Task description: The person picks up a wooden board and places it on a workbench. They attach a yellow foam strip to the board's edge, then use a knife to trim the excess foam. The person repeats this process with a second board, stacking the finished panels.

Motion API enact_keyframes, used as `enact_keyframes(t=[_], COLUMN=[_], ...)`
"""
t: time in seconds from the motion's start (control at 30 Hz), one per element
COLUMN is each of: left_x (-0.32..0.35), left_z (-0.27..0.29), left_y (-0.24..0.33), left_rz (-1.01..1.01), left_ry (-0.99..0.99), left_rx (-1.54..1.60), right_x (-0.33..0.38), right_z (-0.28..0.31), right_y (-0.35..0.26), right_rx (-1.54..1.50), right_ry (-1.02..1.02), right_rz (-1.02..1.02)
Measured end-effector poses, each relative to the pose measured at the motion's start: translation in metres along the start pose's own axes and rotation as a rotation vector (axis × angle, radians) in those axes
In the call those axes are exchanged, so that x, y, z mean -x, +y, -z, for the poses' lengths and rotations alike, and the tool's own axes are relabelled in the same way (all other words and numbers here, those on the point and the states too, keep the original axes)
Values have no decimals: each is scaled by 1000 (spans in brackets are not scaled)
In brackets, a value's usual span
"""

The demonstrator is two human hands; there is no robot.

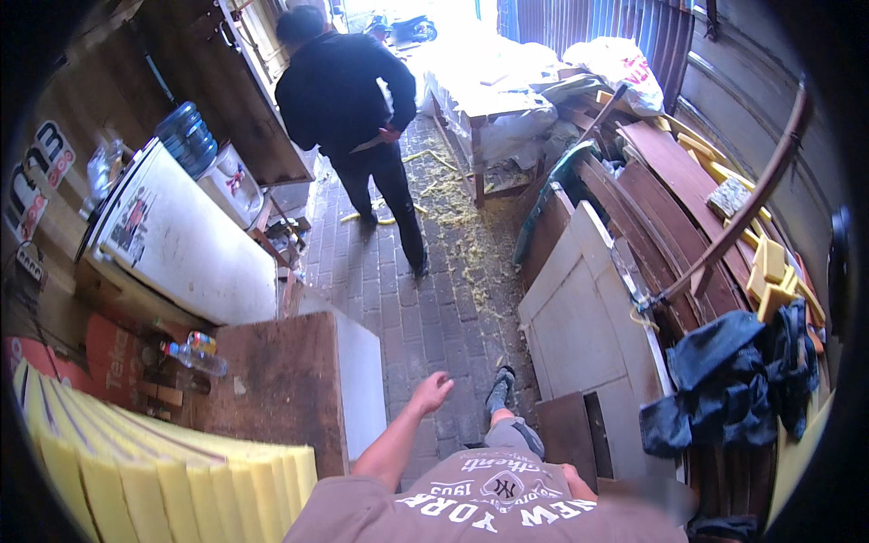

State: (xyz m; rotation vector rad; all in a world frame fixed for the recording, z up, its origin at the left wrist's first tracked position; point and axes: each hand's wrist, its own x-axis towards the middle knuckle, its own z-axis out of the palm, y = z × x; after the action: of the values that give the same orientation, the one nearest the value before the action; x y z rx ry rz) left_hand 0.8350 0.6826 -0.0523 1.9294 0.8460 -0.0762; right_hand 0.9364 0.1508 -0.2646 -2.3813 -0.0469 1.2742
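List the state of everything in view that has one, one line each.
Left hand: empty, fingers loosely curled
Right hand: mostly hidden, state unclear
White fridge: looks shut
Blue water jug: seated on its dispenser
Yellow slabs: standing in a row
White panel: leaning against stacked boards
Dark cloth: draped, crumpled
Yellow scraps: scattered on the floor

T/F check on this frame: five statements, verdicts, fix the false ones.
1. The left hand grips a bottle. False: no object shows in it.
2. The shirt partly hides the right hand. True.
3. The other person faces the camera. False: their back is turned.
4. A blue water jug sits on the white dispenser. True.
5. The dark blue cloth is at the picture's left. False: it is at the right.
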Motion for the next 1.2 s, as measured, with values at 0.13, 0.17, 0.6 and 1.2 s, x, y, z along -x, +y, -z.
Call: enact_keyframes(t=[0.13,0.17,0.6,1.2], left_x=[-66,-52,-162,-683], left_z=[-8,19,8,429], left_y=[-41,-89,-100,30], left_rz=[120,254,650,293], left_ry=[7,67,74,446], left_rx=[-56,-110,10,113], right_x=[-111,-135,-42,-16], right_z=[61,62,352,340], right_y=[13,-45,-883,-1287], right_rx=[-211,-173,-708,-1033], right_ry=[45,-21,-587,-1423], right_rz=[-44,-7,1000,2004])
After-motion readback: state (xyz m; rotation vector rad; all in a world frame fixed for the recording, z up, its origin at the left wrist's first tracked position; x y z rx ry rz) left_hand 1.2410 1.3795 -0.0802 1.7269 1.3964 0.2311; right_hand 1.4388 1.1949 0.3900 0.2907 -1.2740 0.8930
